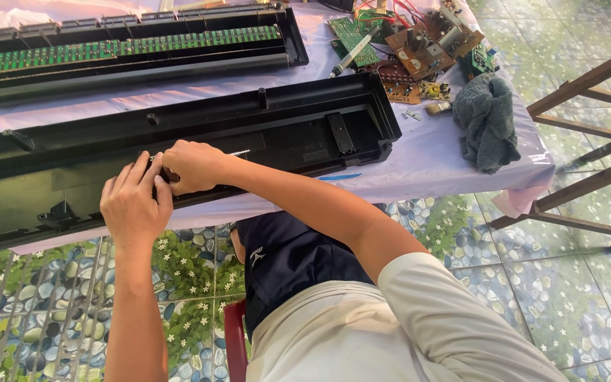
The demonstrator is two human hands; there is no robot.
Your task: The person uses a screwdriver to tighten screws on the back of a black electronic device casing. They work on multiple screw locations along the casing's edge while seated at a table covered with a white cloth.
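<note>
Fingers (151, 185) of both hands pinched around a thin metal tool (238, 153) at the black case (305, 127); best kept low, steady, square.

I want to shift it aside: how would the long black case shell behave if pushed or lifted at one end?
The case shell looks thin, hollow plastic, so probably light and apt to flex. It overhangs the table edge, so it might tip off. Both hands, left and right, rest on it.

A: What's being worked on?
B: Long black plastic casing shell (199, 134), hollow side up, lying slantwise along the bench's near edge, its near left part overhanging.
A: And the tool?
B: Thin silver screwdriver shaft (238, 153), nearly level inside the shell, handle hidden in a fist.
</note>
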